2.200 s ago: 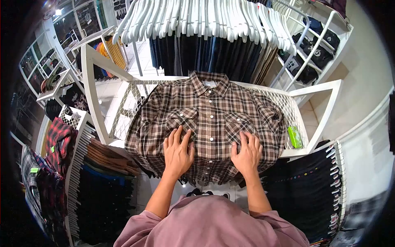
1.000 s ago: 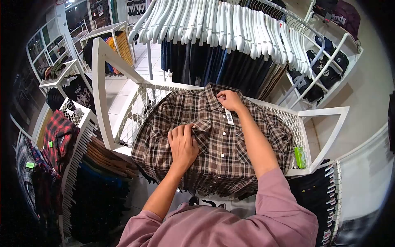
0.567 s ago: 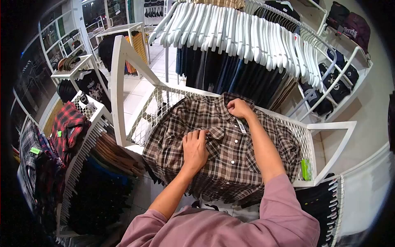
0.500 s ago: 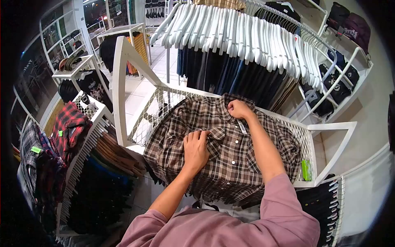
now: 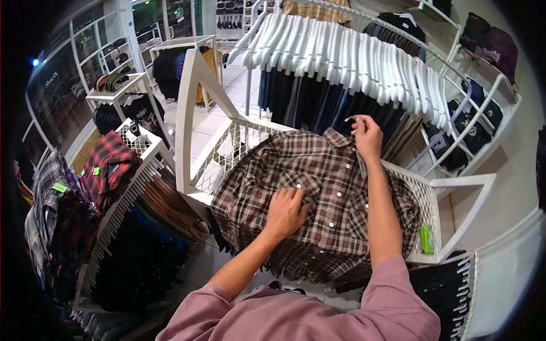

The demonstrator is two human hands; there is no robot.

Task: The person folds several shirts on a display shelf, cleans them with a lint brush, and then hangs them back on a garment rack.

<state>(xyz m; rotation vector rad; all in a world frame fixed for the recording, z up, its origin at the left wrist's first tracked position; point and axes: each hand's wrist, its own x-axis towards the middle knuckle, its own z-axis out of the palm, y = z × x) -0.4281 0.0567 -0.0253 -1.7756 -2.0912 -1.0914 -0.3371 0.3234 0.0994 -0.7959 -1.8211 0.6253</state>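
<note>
A brown-and-black plaid shirt [image 5: 335, 210] with white buttons lies spread over a white mesh-topped rack [image 5: 233, 145], its collar toward the far side. My left hand [image 5: 287, 213] rests on the shirt beside a chest pocket, fingers loosely bent and apart, holding nothing. Just beyond the collar, my right hand [image 5: 368, 138] is raised with its fingers closed around a clothes hanger, whose curved metal hook [image 5: 349, 119] pokes out at the fingertips. The rest of the hanger is hidden.
White hangers [image 5: 341, 57] with dark trousers fill a rail ahead. Folded red plaid shirts [image 5: 111, 170] sit on the left, above more hung clothes. A bright green item [image 5: 426, 238] lies at the rack's right corner. Bags [image 5: 495, 45] stand on the right shelf.
My right hand has moved from the shirt collar up and to the right, and a metal hook now shows at its fingers. My left hand stays on the shirt. The view has shifted slightly.
</note>
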